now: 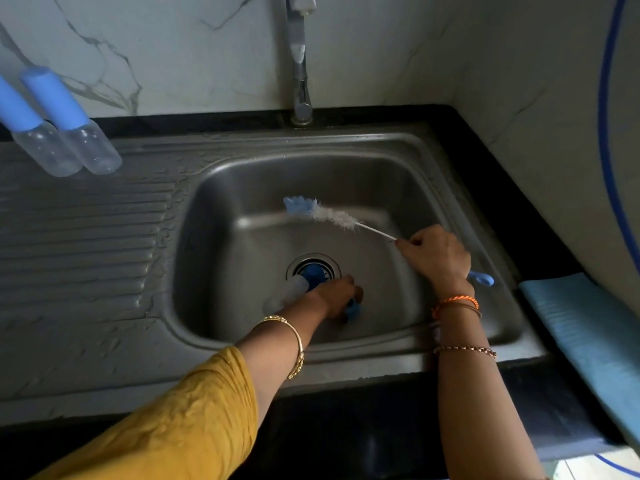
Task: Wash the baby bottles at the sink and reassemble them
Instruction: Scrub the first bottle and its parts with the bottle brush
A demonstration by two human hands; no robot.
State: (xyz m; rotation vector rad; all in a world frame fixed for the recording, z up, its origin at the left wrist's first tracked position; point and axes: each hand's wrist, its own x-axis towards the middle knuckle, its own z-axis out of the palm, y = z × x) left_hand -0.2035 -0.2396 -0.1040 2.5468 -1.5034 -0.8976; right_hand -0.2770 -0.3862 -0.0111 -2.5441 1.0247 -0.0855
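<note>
A bottle brush [323,214] was gripped by the right hand [438,259]; a blue bottle part [352,309] in the sink [408,188] was grasped by the left hand [337,297].

Showing blue caps [52,95] at ten o'clock, blue-white brush [318,211], grey sink [346,174], mustard sleeve [194,417], veined white wall [138,57].

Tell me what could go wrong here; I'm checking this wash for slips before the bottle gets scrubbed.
1. Small blue parts lie right over the drain; one may lodge there or get overlooked.
2. The left hand reaches for pieces on the basin floor while the right hand holds the brush aloft; wet bristles could flick water outward.
3. Two bottles stand by the sink's drainboard edge; a knock might topple them.
</note>
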